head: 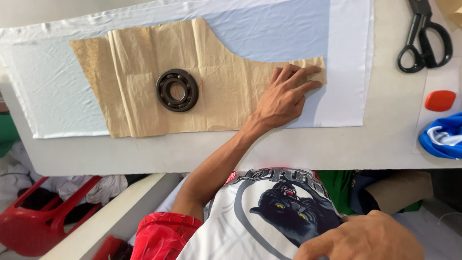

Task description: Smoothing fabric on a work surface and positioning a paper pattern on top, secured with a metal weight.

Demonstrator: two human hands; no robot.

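One creased brown paper pattern piece [192, 77] lies on one sheet of pale blue fabric [284, 29] spread over the white table [385, 139]. One dark steel ring bearing [177, 90] sits on the paper as a weight. The left hand [284, 96] presses flat on the pattern's right end, fingers slightly spread. The right hand [365, 238] rests low against the printed shirt, fingers loosely curled, holding nothing. One pair of black scissors [426, 38] and one orange chalk block [440, 100] lie well apart to the right.

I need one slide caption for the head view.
Left hand presses a brown paper pattern weighted by a metal bearing.
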